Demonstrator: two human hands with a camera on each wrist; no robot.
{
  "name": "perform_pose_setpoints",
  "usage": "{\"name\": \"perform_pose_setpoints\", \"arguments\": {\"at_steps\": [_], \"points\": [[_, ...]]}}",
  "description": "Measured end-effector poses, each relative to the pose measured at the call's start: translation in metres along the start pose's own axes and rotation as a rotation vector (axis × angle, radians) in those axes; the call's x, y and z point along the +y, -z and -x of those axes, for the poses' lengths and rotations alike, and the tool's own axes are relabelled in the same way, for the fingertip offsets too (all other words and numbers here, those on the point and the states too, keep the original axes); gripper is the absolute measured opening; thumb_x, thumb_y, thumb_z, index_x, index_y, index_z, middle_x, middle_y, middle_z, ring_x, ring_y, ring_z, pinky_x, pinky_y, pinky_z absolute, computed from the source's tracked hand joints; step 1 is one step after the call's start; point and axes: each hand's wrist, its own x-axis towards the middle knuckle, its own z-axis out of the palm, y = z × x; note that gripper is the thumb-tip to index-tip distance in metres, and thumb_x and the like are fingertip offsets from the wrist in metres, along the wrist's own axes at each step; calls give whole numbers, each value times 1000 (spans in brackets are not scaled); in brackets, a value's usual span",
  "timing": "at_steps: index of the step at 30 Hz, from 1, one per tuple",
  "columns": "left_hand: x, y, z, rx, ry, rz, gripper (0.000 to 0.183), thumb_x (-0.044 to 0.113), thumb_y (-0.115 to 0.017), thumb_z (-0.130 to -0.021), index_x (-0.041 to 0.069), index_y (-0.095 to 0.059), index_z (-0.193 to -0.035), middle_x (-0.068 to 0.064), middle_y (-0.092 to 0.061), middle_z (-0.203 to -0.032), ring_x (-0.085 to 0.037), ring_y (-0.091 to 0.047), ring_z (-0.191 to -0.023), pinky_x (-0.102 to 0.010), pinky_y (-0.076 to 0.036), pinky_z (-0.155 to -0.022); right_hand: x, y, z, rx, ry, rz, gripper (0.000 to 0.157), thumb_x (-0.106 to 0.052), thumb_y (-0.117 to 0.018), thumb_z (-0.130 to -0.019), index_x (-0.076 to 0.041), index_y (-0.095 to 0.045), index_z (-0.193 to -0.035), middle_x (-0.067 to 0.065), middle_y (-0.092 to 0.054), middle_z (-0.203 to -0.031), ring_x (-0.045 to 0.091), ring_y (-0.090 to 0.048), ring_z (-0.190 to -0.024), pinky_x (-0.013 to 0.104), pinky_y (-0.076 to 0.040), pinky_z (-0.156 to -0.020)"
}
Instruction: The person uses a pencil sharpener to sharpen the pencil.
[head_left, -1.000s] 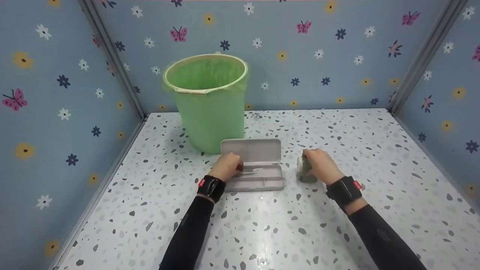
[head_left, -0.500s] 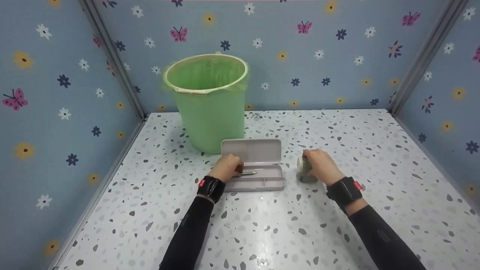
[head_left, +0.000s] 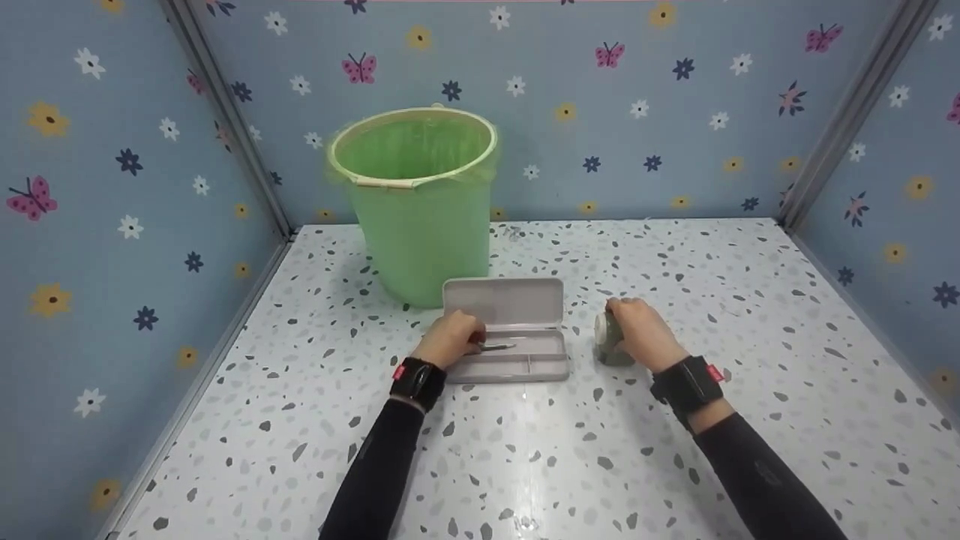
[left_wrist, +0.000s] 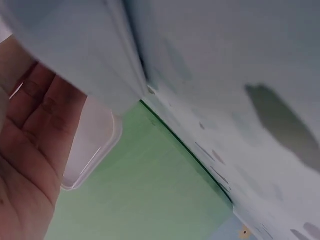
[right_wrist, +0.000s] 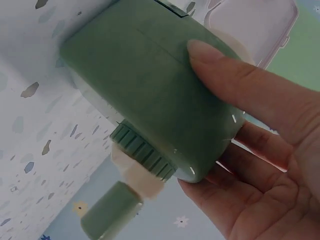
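An open light grey pencil case [head_left: 502, 300] stands on the table, its lid raised at the back. Over its left end is my left hand [head_left: 452, 337], fingers curled down, pinching a thin pen-like stick [head_left: 498, 347] that points right above the long compartment. Whether it is a pencil or a pen is too small to tell. To the right of the case, my right hand [head_left: 646, 330] grips a dark green hand-crank pencil sharpener [right_wrist: 145, 80], thumb on one face and fingers on the far side. Its ridged knob [right_wrist: 142, 150] and crank handle [right_wrist: 111, 210] show below the body.
A green bin [head_left: 424, 240] with a liner over its rim stands just behind the pencil case. The white speckled table [head_left: 525, 465] is bordered at the back and sides by blue patterned walls [head_left: 570, 82].
The stick at my left fingers was blurred and doubled a second ago; now it shows as one thin dark line with a pale tip. My right hand and the sharpener stay put.
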Motion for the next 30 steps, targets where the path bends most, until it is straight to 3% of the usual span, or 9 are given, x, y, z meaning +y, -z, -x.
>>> {"name": "perform_pose_setpoints", "arguments": {"at_steps": [4, 6, 10, 13, 17, 20, 24, 30], "points": [[0, 7, 7, 76, 32, -27, 13, 9, -80, -78, 5, -73, -89, -9, -74, -87, -26, -69, -81, -39, -56, -79, -2, 1, 2, -3, -2, -22, 62, 5, -85, -63, 7, -57, -118, 27, -64, -106, 44, -62, -101, 54, -53, -90], [0, 13, 13, 117, 71, -65, 15, 12, -81, -78, 4, -72, -86, -10, -73, -84, -27, -68, -78, -41, -56, -74, -7, 0, 3, 38, 21, -33, 64, 0, -86, -66, 5, -56, -122, 27, -62, -112, 44, -59, -108, 54, -51, -95], [0, 24, 23, 138, 213, -86, 25, 18, -84, -77, 2, -70, -91, -12, -73, -87, -31, -69, -81, -45, -55, -73, -25, -9, 5, 172, 134, -47, 48, -10, -85, -73, 2, -61, -113, 20, -62, -113, 37, -58, -111, 48, -53, -94], [0, 28, 29, 101, 304, -19, 30, 15, -84, -75, 2, -71, -99, -15, -74, -99, -34, -69, -94, -47, -55, -83, -42, -22, 7, 173, 182, -41, 38, -16, -84, -76, 2, -64, -104, 16, -67, -101, 33, -63, -98, 45, -56, -86], [0, 28, 33, 49, 338, 94, 36, 7, -81, -72, 2, -71, -106, -17, -73, -111, -35, -67, -105, -48, -52, -95, -57, -40, 10, 67, 109, -21, 41, -24, -85, -73, 4, -66, -96, 16, -69, -82, 31, -65, -76, 44, -56, -74], [-1, 25, 35, 20, 352, 153, 38, -1, -77, -72, 1, -70, -110, -18, -72, -110, -33, -68, -96, -46, -55, -88, -61, -51, 11, 28, 48, -23, 41, -25, -87, -70, 5, -66, -87, 15, -67, -72, 29, -62, -66, 44, -56, -69], [-1, 23, 34, 1, 353, 167, 37, -4, -74, -73, -1, -69, -110, -19, -72, -106, -29, -66, -88, -44, -55, -84, -62, -60, 9, 24, 0, -38, 39, -22, -89, -67, 5, -66, -84, 16, -67, -71, 30, -62, -66, 45, -55, -71], [-6, 27, 34, -4, 366, 161, 40, -6, -75, -70, -2, -69, -109, -20, -72, -106, -32, -67, -89, -45, -55, -89, -70, -62, 2, -17, -53, -39, 41, -21, -87, -69, 6, -67, -90, 19, -69, -77, 32, -65, -69, 46, -56, -71]]}}
